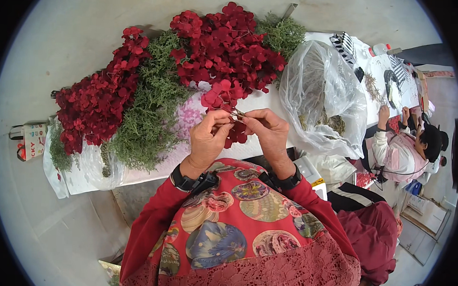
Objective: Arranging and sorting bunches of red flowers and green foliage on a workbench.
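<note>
Over the near edge of the table, my left hand (208,136) and my right hand (269,133) meet in front of my chest. Both are closed in a pinch on the thin stems of a small sprig of red flowers (222,96). Its petals fan out above my fingertips, and more red petals hang between the two hands. My fingers partly cover the stems, so how they join cannot be made out. Behind the sprig lies a big heap of red hydrangea-like flowers (227,47). Green feathery foliage (147,105) lies to its left.
A second heap of red flowers (96,108) covers the table's left part. On the right sits a clear plastic bag (317,85) with dried plant matter. Further right, a co-worker in a pink and white top (400,154) works at the table. A person in dark red (369,238) is close at my right.
</note>
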A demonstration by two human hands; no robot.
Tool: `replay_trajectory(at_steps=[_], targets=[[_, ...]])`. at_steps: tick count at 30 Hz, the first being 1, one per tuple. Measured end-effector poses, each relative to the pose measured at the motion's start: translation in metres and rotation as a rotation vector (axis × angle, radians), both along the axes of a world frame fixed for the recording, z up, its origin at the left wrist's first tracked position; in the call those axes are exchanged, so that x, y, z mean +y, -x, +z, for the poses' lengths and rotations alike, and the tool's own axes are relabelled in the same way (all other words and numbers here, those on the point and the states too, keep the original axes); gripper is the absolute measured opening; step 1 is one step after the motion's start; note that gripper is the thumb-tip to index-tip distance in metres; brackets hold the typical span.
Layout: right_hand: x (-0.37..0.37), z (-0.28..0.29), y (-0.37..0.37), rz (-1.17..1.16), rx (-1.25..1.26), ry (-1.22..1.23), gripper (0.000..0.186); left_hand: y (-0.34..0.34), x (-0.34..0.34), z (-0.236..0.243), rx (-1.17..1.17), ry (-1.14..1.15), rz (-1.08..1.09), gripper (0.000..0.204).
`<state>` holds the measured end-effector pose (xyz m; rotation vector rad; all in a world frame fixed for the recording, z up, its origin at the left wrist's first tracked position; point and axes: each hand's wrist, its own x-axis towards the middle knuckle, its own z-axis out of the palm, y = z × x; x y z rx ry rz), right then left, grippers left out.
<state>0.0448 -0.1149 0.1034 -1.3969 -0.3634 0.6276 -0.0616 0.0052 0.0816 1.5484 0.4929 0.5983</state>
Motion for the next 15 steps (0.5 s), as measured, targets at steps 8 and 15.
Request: replay_trajectory(at_steps=[8,15], targets=[[0.0059,-0.0039,0.0018,0.028,0.027,0.004,0.008,-0.0027,0.0085,-0.0038,-0.001,-0.488,0.064,0.024],[0.0085,-0.0050,0.0043,0.019,-0.023,0.055,0.007,-0.0005,0.0087,-0.0006,0.025,-0.548,0.049,0.026]])
